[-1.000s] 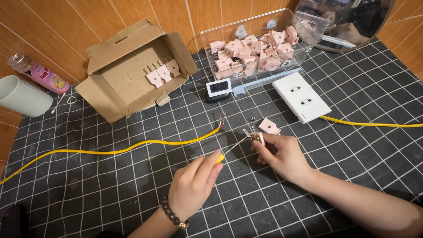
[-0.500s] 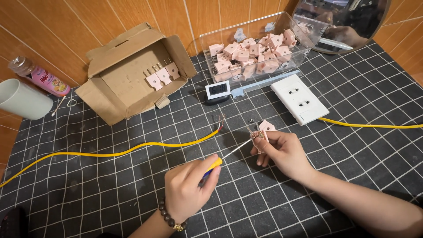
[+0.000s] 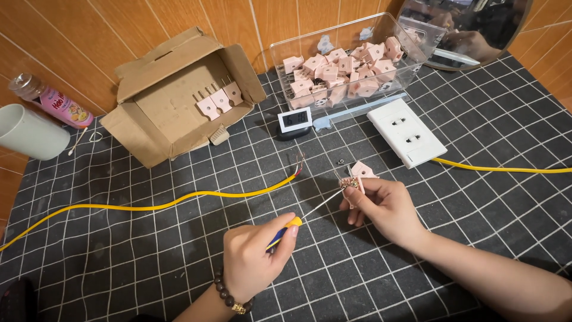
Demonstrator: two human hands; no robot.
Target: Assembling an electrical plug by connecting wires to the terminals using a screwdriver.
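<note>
My left hand (image 3: 253, 256) grips a screwdriver (image 3: 310, 213) with a yellow and blue handle; its thin metal shaft points up and right, its tip against a small pink plug part (image 3: 350, 185). My right hand (image 3: 384, 209) pinches that part just above the black grid mat (image 3: 179, 262). Another pink plug half (image 3: 363, 170) lies just behind the fingers, with a tiny screw (image 3: 341, 161) next to it. A yellow cable (image 3: 179, 200) with bared wire ends lies to the left of the hands.
An open cardboard box (image 3: 179, 95) with pink plugs stands at the back left. A clear plastic bin (image 3: 351, 65) holds several pink plugs. A white wall socket (image 3: 406, 131) with a yellow cord, a small digital display (image 3: 295, 120), a white cup (image 3: 30, 132) and a small bottle (image 3: 53, 101) are around.
My left hand lifted the screwdriver off the mat and brought its tip up to the plug part held in my right hand, which stayed almost still.
</note>
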